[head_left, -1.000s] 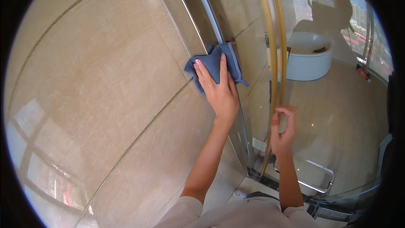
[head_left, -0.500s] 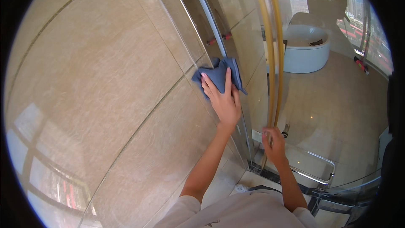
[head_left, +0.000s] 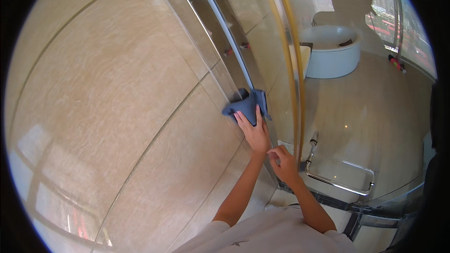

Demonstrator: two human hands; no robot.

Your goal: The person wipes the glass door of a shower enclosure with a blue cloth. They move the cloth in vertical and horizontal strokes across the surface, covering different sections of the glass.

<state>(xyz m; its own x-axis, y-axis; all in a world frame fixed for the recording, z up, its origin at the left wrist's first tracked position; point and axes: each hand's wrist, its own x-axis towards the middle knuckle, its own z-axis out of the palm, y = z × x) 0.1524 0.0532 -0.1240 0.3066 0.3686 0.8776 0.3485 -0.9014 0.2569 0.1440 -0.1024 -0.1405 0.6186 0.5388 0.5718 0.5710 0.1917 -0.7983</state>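
My left hand [head_left: 255,135] presses a folded blue-grey cloth [head_left: 244,108] around an upright metal frame post [head_left: 230,37] between the tiled wall and the glass. Its fingers are spread over the cloth; the side of the cloth against the metal is hidden. Close beside my left wrist, my right hand [head_left: 285,165] is in the air with loosely bent fingers. The thumb is apart from them and nothing shows in that hand. To its right stands the glass door's edge with yellowish strips [head_left: 296,65].
Beige wall tiles [head_left: 117,89] fill the left side. Through the glass at right are a white bathtub [head_left: 333,58], a red and black object [head_left: 396,63] on the floor and a window. A chrome door handle [head_left: 340,185] juts out low at right, above a dark floor track [head_left: 328,200].
My left hand and the cloth have slid down along the metal post. My right hand has left the door's edge and moved left, beside my left wrist.
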